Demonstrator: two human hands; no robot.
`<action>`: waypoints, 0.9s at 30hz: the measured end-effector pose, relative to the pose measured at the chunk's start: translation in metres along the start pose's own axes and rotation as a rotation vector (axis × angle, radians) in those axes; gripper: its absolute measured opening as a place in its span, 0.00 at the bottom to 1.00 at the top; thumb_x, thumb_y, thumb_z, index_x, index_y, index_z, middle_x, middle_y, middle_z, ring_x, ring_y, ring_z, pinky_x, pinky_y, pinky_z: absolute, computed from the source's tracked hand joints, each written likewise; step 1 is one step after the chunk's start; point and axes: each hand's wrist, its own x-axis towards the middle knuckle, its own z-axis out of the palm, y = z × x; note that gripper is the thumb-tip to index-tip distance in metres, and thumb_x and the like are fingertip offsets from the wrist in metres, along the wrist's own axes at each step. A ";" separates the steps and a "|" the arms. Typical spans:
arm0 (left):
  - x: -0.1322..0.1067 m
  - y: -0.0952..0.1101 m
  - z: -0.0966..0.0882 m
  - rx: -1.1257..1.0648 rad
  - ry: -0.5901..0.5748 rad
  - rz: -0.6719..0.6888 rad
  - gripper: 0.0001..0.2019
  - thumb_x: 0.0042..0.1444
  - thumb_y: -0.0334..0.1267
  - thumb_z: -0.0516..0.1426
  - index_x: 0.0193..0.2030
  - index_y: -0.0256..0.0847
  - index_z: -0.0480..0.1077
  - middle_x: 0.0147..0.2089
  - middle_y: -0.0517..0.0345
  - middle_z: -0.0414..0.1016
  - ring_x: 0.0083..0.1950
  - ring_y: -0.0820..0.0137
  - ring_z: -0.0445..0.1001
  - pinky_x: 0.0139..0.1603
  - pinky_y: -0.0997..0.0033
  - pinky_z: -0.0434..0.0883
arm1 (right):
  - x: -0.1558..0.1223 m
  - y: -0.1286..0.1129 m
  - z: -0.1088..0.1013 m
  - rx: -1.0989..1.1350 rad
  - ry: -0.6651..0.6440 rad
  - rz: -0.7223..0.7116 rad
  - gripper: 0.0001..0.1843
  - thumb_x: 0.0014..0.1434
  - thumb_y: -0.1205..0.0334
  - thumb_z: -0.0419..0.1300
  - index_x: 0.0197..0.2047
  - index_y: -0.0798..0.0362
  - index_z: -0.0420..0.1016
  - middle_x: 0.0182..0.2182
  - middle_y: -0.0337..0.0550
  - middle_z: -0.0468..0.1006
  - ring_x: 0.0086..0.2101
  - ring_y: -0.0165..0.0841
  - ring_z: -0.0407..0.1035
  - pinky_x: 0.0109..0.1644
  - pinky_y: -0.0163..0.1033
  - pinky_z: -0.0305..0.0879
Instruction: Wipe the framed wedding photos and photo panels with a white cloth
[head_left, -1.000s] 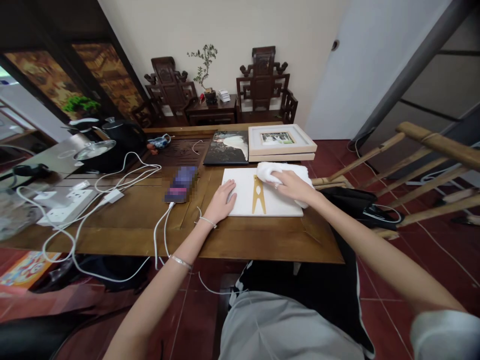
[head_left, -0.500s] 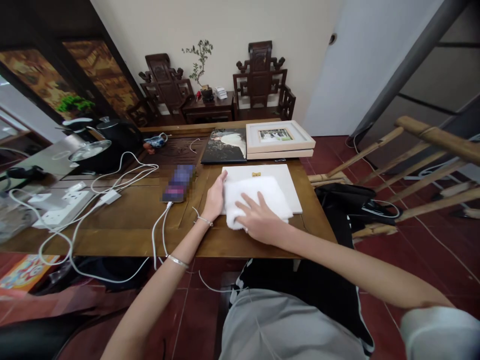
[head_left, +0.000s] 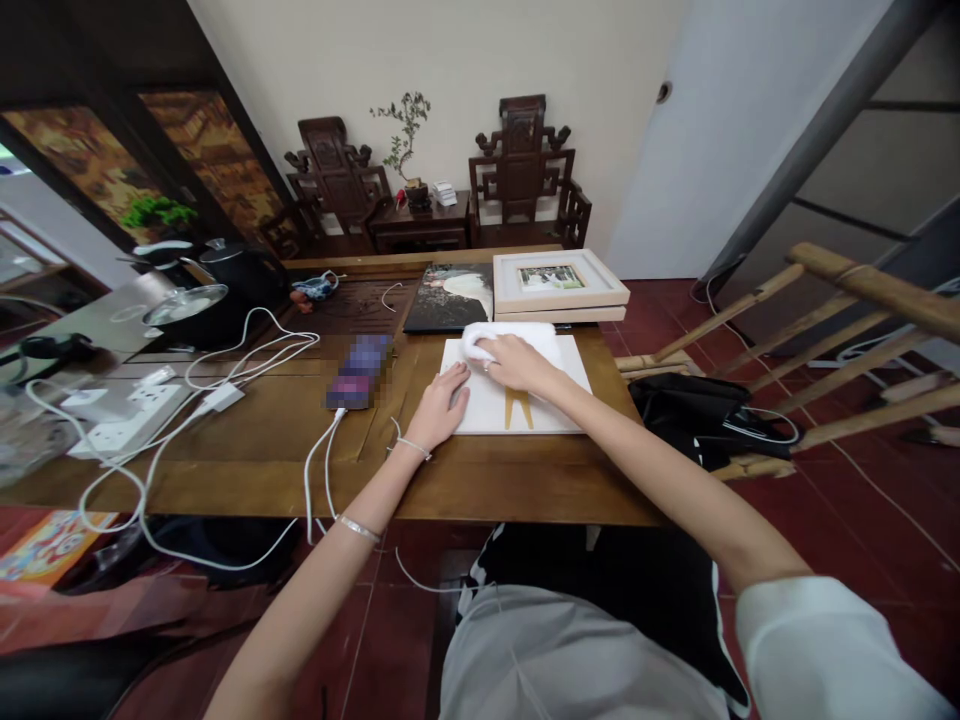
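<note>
A white flat panel, like the back of a picture frame, lies on the wooden table in front of me. Two gold strips spread apart on its lower half; whatever they join above is hidden. My right hand presses a folded white towel against the far part of the panel, its fingers curled into the fabric. Along the panel's left edge rests my left hand, fingers stretched out and holding nothing.
Behind the panel are stacked picture frames and a dark photo board. To the left lie a phone on a cable, a power strip, tangled white cords and a black kettle. A bamboo chair stands at right.
My right hand has pushed the towel away from me to the panel's far side, uncovering the gold strips. My left hand has shifted slightly nearer and lies flatter on the edge.
</note>
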 end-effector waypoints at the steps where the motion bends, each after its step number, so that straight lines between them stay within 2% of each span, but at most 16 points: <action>1: 0.000 0.000 -0.001 0.002 -0.001 0.009 0.20 0.63 0.37 0.50 0.58 0.38 0.72 0.65 0.46 0.70 0.69 0.56 0.65 0.72 0.47 0.58 | 0.011 -0.003 0.001 0.000 -0.021 -0.048 0.19 0.64 0.66 0.50 0.55 0.53 0.73 0.51 0.54 0.78 0.49 0.45 0.71 0.49 0.46 0.62; 4: 0.000 0.000 -0.002 0.010 0.000 0.026 0.19 0.63 0.37 0.49 0.58 0.39 0.73 0.64 0.47 0.72 0.68 0.58 0.67 0.71 0.49 0.60 | 0.026 -0.010 0.002 -0.017 -0.061 -0.113 0.18 0.63 0.66 0.50 0.53 0.52 0.75 0.51 0.53 0.78 0.49 0.45 0.70 0.49 0.45 0.62; 7: -0.001 -0.002 0.000 0.005 0.019 0.019 0.19 0.65 0.39 0.48 0.58 0.39 0.72 0.65 0.48 0.71 0.69 0.59 0.66 0.71 0.51 0.60 | 0.015 -0.001 -0.004 -0.005 -0.042 -0.049 0.20 0.62 0.68 0.50 0.54 0.52 0.74 0.50 0.53 0.78 0.47 0.44 0.71 0.46 0.43 0.62; 10: -0.001 -0.002 0.002 0.000 0.023 0.006 0.20 0.66 0.39 0.48 0.58 0.36 0.72 0.66 0.45 0.70 0.69 0.58 0.65 0.72 0.50 0.59 | -0.014 0.025 -0.009 -0.011 -0.001 0.051 0.20 0.61 0.68 0.49 0.54 0.53 0.74 0.49 0.55 0.79 0.47 0.47 0.72 0.46 0.45 0.64; 14: -0.002 -0.001 0.003 -0.008 0.017 0.005 0.20 0.66 0.40 0.48 0.57 0.33 0.72 0.65 0.40 0.69 0.69 0.57 0.65 0.72 0.49 0.59 | -0.065 0.056 -0.002 -0.083 0.066 0.168 0.20 0.61 0.69 0.48 0.53 0.57 0.73 0.50 0.60 0.78 0.50 0.52 0.72 0.54 0.58 0.63; 16: -0.002 -0.001 0.003 -0.016 0.027 -0.003 0.19 0.66 0.40 0.48 0.57 0.35 0.72 0.65 0.43 0.70 0.69 0.58 0.65 0.72 0.48 0.59 | -0.096 0.058 0.005 -0.091 0.093 0.128 0.20 0.60 0.70 0.49 0.53 0.58 0.73 0.56 0.63 0.74 0.57 0.53 0.67 0.59 0.64 0.58; 18: -0.002 -0.001 0.003 -0.029 0.043 -0.015 0.19 0.66 0.40 0.48 0.56 0.38 0.73 0.65 0.45 0.71 0.69 0.58 0.66 0.72 0.48 0.59 | -0.128 0.051 0.010 -0.080 0.088 0.028 0.17 0.57 0.72 0.51 0.47 0.57 0.74 0.60 0.65 0.71 0.63 0.53 0.60 0.64 0.68 0.52; 20: -0.002 -0.002 0.003 -0.038 0.060 -0.026 0.18 0.66 0.40 0.48 0.56 0.38 0.73 0.65 0.46 0.71 0.69 0.58 0.65 0.72 0.49 0.59 | -0.160 0.042 0.009 -0.039 0.069 -0.091 0.14 0.54 0.72 0.52 0.41 0.54 0.75 0.62 0.64 0.69 0.65 0.51 0.58 0.67 0.68 0.48; 22: -0.001 -0.003 0.003 -0.036 0.076 -0.037 0.19 0.66 0.41 0.48 0.56 0.38 0.73 0.65 0.45 0.70 0.70 0.58 0.64 0.72 0.50 0.59 | -0.185 0.036 0.003 0.018 0.026 -0.158 0.11 0.53 0.72 0.53 0.35 0.50 0.73 0.64 0.56 0.68 0.65 0.49 0.58 0.67 0.65 0.52; 24: -0.001 -0.004 0.004 -0.029 0.091 -0.047 0.19 0.67 0.42 0.48 0.56 0.38 0.73 0.66 0.45 0.70 0.70 0.57 0.64 0.72 0.49 0.59 | -0.198 0.038 -0.003 0.063 0.005 -0.124 0.11 0.55 0.71 0.53 0.34 0.47 0.72 0.62 0.50 0.71 0.62 0.48 0.63 0.65 0.61 0.57; 27: -0.004 -0.006 0.007 -0.022 0.117 -0.064 0.19 0.67 0.43 0.48 0.57 0.37 0.72 0.67 0.43 0.68 0.70 0.56 0.63 0.72 0.50 0.59 | -0.194 0.051 -0.005 0.092 0.078 0.033 0.11 0.63 0.65 0.50 0.36 0.45 0.72 0.49 0.49 0.81 0.51 0.48 0.73 0.62 0.58 0.61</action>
